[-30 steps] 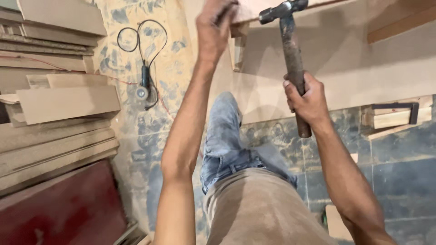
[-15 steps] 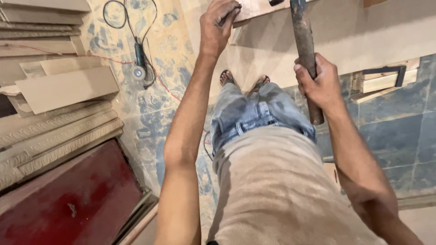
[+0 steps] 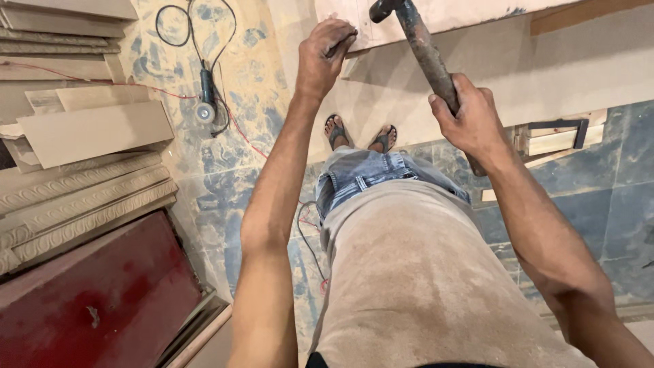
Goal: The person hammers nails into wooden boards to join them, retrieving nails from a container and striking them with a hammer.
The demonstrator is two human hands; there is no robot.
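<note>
Here the right hand is wrapped tight around the worn, dark wooden handle of a steel-headed hammer, gripping it low on the shaft, while the metal head sits at the top edge of the view, over the pale wooden board that runs across the top. The left hand rests at the board's near edge with its fingers curled together as if pinching something small; what it pinches is too small to make out. The hammer looks head-heavy and stiff, its handle rough and dusty rather than slick, so a hold far down the shaft, as shown, suits it best. The board appears rigid and light in colour, lying above a beige sheet on the floor. Below, the person's sandalled feet stand on blue tiles dusted with sawdust. A small angle grinder with a black cord lies to the left, near stacked carved mouldings and a dark red panel.
</note>
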